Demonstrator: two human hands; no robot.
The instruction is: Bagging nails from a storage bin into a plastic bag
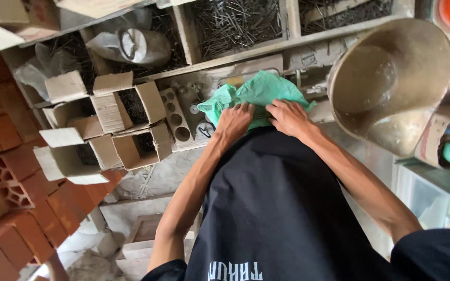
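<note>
Head view shows our two hands pressed together on a green plastic bag (pixel 259 93), which lies straight ahead of us, just past the hem of our black shirt (pixel 282 208), on the edge of the counter (pixel 316 112). Our left hand (pixel 234 121) grips the bag's near left part, fingers curled into the film; our right hand (pixel 289 117) pinches its near right part, touching the left one or nearly so. The bag is crumpled, its longer spread running left to right across us, so both hands sit equally near it. Both forearms reach forward, wrists converging. A big metal scoop (pixel 391 78) stands just right of the bag, cardboard boxes (pixel 110 119) of nails to its left.
</note>
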